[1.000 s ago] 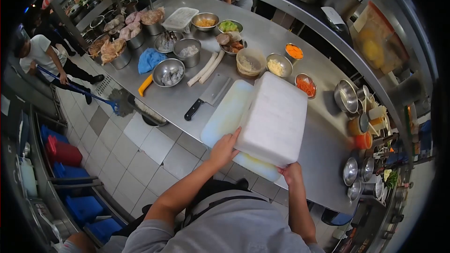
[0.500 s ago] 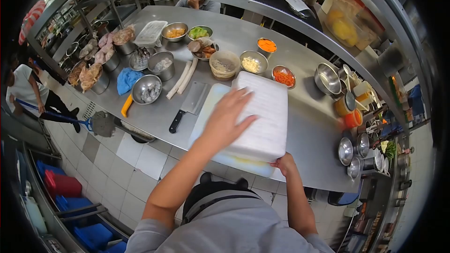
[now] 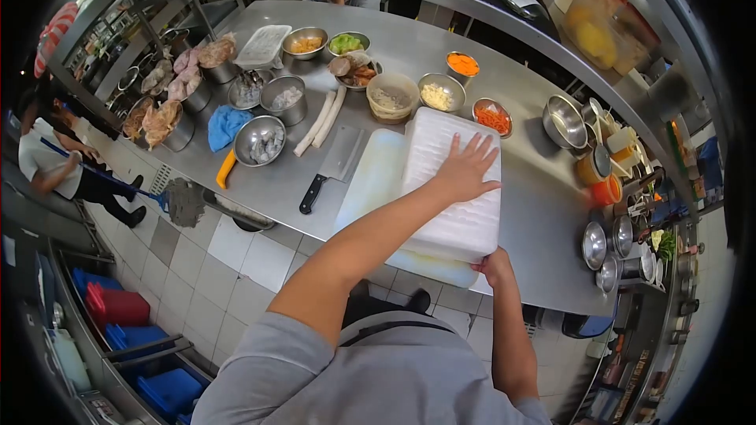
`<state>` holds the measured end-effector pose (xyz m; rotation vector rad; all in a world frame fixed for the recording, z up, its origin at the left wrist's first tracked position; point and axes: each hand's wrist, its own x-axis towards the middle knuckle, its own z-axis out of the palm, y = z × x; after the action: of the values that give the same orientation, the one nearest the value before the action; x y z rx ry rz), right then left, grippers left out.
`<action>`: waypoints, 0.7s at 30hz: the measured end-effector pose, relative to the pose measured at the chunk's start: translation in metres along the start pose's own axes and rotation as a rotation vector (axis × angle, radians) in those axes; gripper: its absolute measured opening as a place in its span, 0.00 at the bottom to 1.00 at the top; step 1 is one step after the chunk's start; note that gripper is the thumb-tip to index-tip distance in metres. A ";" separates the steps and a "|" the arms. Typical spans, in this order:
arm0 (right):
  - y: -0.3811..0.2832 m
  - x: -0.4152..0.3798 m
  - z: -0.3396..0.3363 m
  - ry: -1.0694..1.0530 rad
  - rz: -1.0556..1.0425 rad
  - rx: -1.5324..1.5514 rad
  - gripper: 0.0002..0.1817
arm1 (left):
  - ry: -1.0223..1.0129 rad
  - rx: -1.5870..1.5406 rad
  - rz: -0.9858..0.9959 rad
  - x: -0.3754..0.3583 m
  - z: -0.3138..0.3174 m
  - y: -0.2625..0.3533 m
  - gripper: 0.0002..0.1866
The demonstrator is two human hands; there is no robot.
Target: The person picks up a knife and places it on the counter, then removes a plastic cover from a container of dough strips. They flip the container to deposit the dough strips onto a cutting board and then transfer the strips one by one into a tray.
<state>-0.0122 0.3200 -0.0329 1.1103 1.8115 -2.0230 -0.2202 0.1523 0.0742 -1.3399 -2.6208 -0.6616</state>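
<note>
My left hand (image 3: pixel 466 169) lies flat, fingers spread, on one ribbed white rectangular box (image 3: pixel 457 189), my right hand (image 3: pixel 496 265) clamping its six-o'clock corner.

L hand (image 3: pixel 466 170) flat on white box (image 3: pixel 457 212), R hand (image 3: pixel 494 266) at edge

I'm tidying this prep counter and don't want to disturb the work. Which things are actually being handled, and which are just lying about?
In hand:
white box, left hand flat on its lid, right hand at its near corner
cutting board beneath it

Lying about:
cleaver
blue cloth
bowl of carrot strips
white radishes
</note>
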 end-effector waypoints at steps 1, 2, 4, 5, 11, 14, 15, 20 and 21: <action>-0.001 0.000 -0.001 0.017 0.013 0.010 0.24 | 0.032 -0.020 0.028 0.011 -0.014 0.008 0.46; 0.001 -0.003 -0.003 0.035 0.031 0.020 0.24 | 0.035 -0.020 0.028 0.016 -0.026 0.019 0.46; -0.002 -0.008 -0.004 0.050 0.018 0.029 0.25 | 0.171 -0.059 0.070 0.026 -0.041 0.030 0.47; -0.005 -0.011 -0.004 0.062 0.010 0.038 0.25 | 0.174 -0.049 0.073 0.021 -0.033 0.027 0.47; -0.003 -0.019 -0.003 0.098 -0.041 0.025 0.25 | -0.126 -0.047 -0.063 -0.011 0.026 0.012 0.46; -0.012 -0.029 0.004 0.119 -0.057 0.066 0.25 | -0.067 -0.087 -0.093 0.002 -0.008 0.018 0.46; -0.012 -0.027 0.003 0.120 -0.054 0.065 0.25 | -0.009 -0.125 -0.077 0.003 -0.016 0.022 0.46; -0.021 -0.043 0.010 0.090 -0.076 0.165 0.20 | -0.121 -0.091 -0.054 -0.033 -0.006 0.008 0.43; -0.030 -0.042 0.012 0.096 -0.080 0.171 0.20 | -0.143 -0.179 -0.055 -0.026 -0.019 0.007 0.42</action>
<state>-0.0056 0.3022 0.0167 1.2194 1.7809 -2.2434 -0.2004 0.1281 0.0856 -1.4165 -2.7768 -0.8567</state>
